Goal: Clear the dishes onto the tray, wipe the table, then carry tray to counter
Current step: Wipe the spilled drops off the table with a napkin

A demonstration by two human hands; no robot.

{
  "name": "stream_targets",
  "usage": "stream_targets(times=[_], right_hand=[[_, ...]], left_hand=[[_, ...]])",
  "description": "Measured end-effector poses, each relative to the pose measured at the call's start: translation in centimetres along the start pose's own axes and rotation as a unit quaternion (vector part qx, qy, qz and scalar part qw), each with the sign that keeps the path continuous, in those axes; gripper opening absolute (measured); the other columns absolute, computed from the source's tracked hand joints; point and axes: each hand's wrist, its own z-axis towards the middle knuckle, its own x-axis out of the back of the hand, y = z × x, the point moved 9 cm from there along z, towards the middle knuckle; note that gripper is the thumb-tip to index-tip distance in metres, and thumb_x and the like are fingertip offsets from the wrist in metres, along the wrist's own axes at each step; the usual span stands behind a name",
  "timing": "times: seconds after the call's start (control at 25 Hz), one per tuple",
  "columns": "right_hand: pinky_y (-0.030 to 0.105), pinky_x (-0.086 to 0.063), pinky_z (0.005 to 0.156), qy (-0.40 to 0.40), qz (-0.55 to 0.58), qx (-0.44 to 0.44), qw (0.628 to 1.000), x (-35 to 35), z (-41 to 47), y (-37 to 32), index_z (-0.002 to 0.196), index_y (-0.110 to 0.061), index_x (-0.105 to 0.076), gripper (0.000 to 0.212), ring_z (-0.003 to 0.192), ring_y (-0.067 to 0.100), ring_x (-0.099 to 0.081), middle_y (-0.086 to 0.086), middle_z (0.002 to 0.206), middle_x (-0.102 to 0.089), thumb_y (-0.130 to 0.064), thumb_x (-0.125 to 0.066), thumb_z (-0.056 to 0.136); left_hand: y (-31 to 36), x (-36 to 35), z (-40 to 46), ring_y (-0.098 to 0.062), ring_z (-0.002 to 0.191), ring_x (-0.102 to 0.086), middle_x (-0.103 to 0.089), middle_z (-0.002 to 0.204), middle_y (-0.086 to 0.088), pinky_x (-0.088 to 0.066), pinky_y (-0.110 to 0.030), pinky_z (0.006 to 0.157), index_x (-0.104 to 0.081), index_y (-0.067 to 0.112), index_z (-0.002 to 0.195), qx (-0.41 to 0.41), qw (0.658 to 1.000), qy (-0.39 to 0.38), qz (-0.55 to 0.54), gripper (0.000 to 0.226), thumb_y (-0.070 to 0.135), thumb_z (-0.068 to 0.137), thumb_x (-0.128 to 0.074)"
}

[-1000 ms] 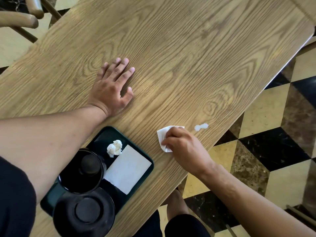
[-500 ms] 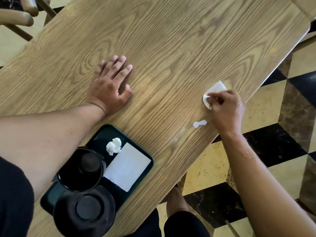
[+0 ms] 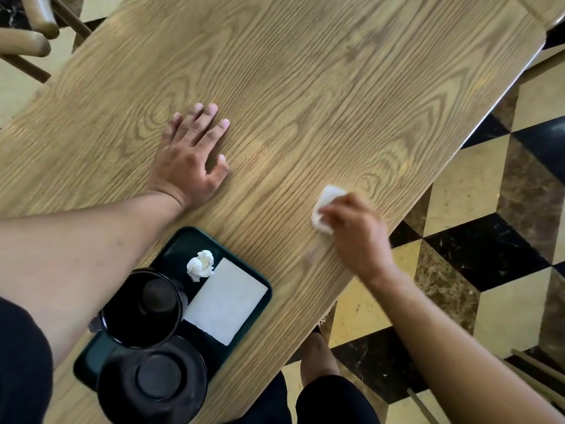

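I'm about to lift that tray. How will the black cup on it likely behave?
The black cup stands upright beside the saucer, not on it, so it may slide on the smooth dark tray if tilted. It looks ceramic, probably heavy for its size and breakable. The flat napkin would likely shift first.

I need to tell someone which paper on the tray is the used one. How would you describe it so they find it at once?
Start at the dark green tray at the near edge of the table. On it stand a black cup and a black saucer, with a flat white napkin beside them. The used paper is the small crumpled ball at the napkin's far corner: wadded, not flat.
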Motion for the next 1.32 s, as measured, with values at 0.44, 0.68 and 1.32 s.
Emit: stream_targets(times=[0.44, 0.68, 1.32], right_hand=[[0.036, -0.055, 0.08, -0.121, 0.032, 0.164, 0.979, -3.0, -4.3, -3.0, 0.095, -0.007, -0.078, 0.018, 0.09, 0.02, -0.064, 0.005, 0.101, -0.065, 0.005, -0.072, 0.083], [0.027, -0.05, 0.091, 0.076, 0.004, -0.122, 0.99, 5.4, 9.0, 6.4, 0.095, -0.022, -0.08, 0.012, 0.095, 0.012, -0.061, -0.006, 0.099, -0.063, -0.016, -0.076, 0.085], [0.013, -0.047, 0.062, -0.373, 0.23, -0.15, 0.886, -4.8, -5.1, -1.7, 0.096, -0.019, -0.074, 0.012, 0.067, -0.005, -0.062, -0.018, 0.073, -0.068, -0.009, -0.067, 0.094]], left_hand=[[0.1, 0.0, -0.1, -0.031, 0.154, -0.032, -0.04, 0.163, -0.012, -0.021, -0.055, 0.125, -0.05, 0.014, 0.15, 0.0, 1.0, -0.002, 0.005, 0.059, 0.036, 0.095, -0.048], [0.1, 0.0, 0.1, -0.031, 0.155, -0.03, -0.038, 0.164, -0.011, -0.019, -0.056, 0.126, -0.05, 0.014, 0.151, 0.007, 1.0, -0.017, 0.002, 0.061, 0.037, 0.094, -0.045], [0.1, 0.1, 0.0, -0.031, 0.154, -0.031, -0.039, 0.164, -0.011, -0.02, -0.055, 0.126, -0.05, 0.014, 0.151, 0.005, 1.0, -0.007, 0.001, 0.06, 0.036, 0.096, -0.046]])
